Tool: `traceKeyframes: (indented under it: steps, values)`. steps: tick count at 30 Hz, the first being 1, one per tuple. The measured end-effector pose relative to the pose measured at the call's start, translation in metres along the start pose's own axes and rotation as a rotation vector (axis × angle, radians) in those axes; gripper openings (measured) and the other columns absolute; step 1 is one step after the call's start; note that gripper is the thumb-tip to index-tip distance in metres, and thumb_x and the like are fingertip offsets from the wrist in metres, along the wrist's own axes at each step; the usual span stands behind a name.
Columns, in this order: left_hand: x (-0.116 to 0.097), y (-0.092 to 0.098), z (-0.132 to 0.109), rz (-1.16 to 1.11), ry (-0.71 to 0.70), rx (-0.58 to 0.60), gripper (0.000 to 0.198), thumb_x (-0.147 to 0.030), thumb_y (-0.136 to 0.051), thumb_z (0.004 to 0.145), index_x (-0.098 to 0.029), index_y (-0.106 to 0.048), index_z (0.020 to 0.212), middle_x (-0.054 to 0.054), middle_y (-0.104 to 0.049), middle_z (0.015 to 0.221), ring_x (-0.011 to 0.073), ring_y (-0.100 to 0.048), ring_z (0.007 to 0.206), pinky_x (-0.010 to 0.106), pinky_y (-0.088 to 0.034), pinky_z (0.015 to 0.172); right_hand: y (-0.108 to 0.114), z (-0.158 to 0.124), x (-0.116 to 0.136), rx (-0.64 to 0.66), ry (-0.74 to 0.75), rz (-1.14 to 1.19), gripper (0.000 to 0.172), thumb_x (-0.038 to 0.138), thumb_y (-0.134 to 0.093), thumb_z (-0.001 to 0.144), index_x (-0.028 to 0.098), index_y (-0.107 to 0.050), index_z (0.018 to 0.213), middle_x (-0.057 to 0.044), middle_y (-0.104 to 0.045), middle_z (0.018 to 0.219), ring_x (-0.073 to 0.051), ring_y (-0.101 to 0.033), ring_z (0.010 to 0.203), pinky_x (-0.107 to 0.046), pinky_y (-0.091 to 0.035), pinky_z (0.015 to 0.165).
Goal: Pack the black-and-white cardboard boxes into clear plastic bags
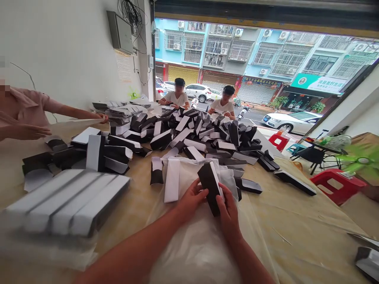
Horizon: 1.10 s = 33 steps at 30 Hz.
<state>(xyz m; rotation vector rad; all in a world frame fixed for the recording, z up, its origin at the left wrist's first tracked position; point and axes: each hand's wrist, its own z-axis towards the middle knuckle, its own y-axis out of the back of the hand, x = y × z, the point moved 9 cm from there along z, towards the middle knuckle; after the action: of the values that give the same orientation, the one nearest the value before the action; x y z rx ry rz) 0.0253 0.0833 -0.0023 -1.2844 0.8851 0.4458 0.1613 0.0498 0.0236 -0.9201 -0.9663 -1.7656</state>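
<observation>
A long black-and-white paper box (211, 188) is held tilted between my two hands above the table. My left hand (194, 199) grips its left side, thumb on the black face. My right hand (227, 205) has its fingers around the right edge, by the white side. Beneath them lies a clear plastic bag (189, 240), spread flat. One white-faced box (171, 180) rests on the bag, left of my hands. Just beyond is a large heap of similar black-and-white boxes (186, 134).
Packed white boxes (68, 197) in clear plastic lie at the left on the covered table (296, 221). A co-worker's hand (102, 117) reaches in from the left; two people sit at the far side. Red stools (337, 185) and a green fan (363, 161) stand right.
</observation>
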Motion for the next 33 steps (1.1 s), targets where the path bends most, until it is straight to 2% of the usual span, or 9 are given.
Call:
traceKeyframes:
  steps: [4, 9, 14, 18, 22, 25, 28, 31, 33]
  values:
    - [-0.003, 0.003, 0.002, -0.016, -0.02, -0.034, 0.055, -0.038, -0.084, 0.071, -0.029, -0.065, 0.121, 0.006, -0.07, 0.112, 0.0234, -0.065, 0.105, 0.035, -0.05, 0.087, -0.003, 0.0, -0.009, 0.017, -0.019, 0.037, 0.045, 0.047, -0.055, 0.093, 0.024, -0.058, 0.131, -0.011, -0.064, 0.129, -0.028, -0.061, 0.114, -0.045, -0.05, 0.095]
    - [-0.004, 0.006, 0.005, -0.071, -0.051, -0.053, 0.052, -0.038, -0.084, 0.071, -0.025, -0.063, 0.117, 0.005, -0.072, 0.107, 0.0204, -0.066, 0.099, 0.034, -0.048, 0.089, -0.004, -0.001, -0.013, 0.012, -0.004, 0.005, 0.046, 0.047, -0.059, 0.091, 0.024, -0.06, 0.13, -0.011, -0.067, 0.121, -0.027, -0.065, 0.104, -0.045, -0.054, 0.089]
    - [0.001, 0.012, 0.006, -0.099, -0.024, -0.106, 0.048, -0.045, -0.085, 0.068, -0.022, -0.061, 0.103, 0.001, -0.071, 0.087, 0.0169, -0.066, 0.083, 0.032, -0.049, 0.081, -0.001, -0.002, 0.009, -0.053, 0.127, -0.157, 0.046, 0.047, -0.066, 0.085, 0.023, -0.064, 0.124, -0.01, -0.069, 0.105, -0.026, -0.065, 0.093, -0.044, -0.055, 0.081]
    - [0.004, 0.012, 0.006, -0.104, 0.03, -0.113, 0.051, -0.046, -0.086, 0.067, -0.022, -0.06, 0.103, 0.002, -0.071, 0.089, 0.0162, -0.065, 0.078, 0.031, -0.049, 0.076, 0.0, -0.005, 0.029, -0.084, 0.253, -0.232, 0.047, 0.048, -0.067, 0.085, 0.023, -0.065, 0.124, -0.011, -0.065, 0.103, -0.025, -0.062, 0.088, -0.04, -0.055, 0.073]
    - [0.002, 0.009, 0.004, -0.123, 0.04, -0.077, 0.052, -0.047, -0.085, 0.068, -0.022, -0.06, 0.106, 0.002, -0.069, 0.094, 0.016, -0.064, 0.08, 0.031, -0.05, 0.075, 0.002, -0.006, 0.031, -0.066, 0.272, -0.21, 0.039, 0.043, -0.055, 0.093, 0.023, -0.066, 0.125, -0.008, -0.059, 0.099, -0.02, -0.058, 0.08, -0.036, -0.054, 0.068]
    - [0.0, 0.007, 0.004, -0.109, -0.003, -0.052, 0.06, -0.041, -0.09, 0.061, -0.023, -0.06, 0.109, 0.005, -0.067, 0.107, 0.0193, -0.064, 0.092, 0.033, -0.05, 0.081, 0.004, -0.006, 0.032, -0.082, 0.298, -0.214, 0.037, 0.041, -0.052, 0.095, 0.025, -0.067, 0.124, -0.008, -0.056, 0.098, -0.021, -0.058, 0.084, -0.035, -0.053, 0.069]
    - [-0.001, 0.008, 0.003, -0.062, -0.022, -0.061, 0.065, -0.032, -0.094, 0.056, -0.024, -0.061, 0.111, 0.005, -0.066, 0.11, 0.0213, -0.063, 0.099, 0.034, -0.05, 0.085, 0.004, -0.008, 0.034, -0.077, 0.34, -0.21, 0.035, 0.04, -0.053, 0.095, 0.026, -0.069, 0.123, -0.007, -0.054, 0.1, -0.022, -0.058, 0.091, -0.037, -0.053, 0.074]
    - [0.002, 0.01, 0.002, -0.066, 0.034, -0.089, 0.058, -0.031, -0.089, 0.064, -0.023, -0.061, 0.114, 0.006, -0.069, 0.107, 0.0215, -0.064, 0.095, 0.033, -0.049, 0.082, 0.004, -0.009, 0.032, -0.058, 0.34, -0.145, 0.033, 0.04, -0.05, 0.096, 0.029, -0.07, 0.12, -0.008, -0.055, 0.108, -0.024, -0.058, 0.1, -0.042, -0.051, 0.083]
    - [0.006, 0.007, 0.001, -0.099, 0.113, -0.066, 0.052, -0.036, -0.082, 0.071, -0.019, -0.063, 0.116, 0.009, -0.072, 0.103, 0.0235, -0.067, 0.091, 0.033, -0.049, 0.079, 0.008, -0.008, 0.026, -0.081, 0.297, -0.065, 0.033, 0.041, -0.048, 0.097, 0.03, -0.068, 0.12, -0.008, -0.055, 0.115, -0.025, -0.057, 0.104, -0.043, -0.05, 0.085]
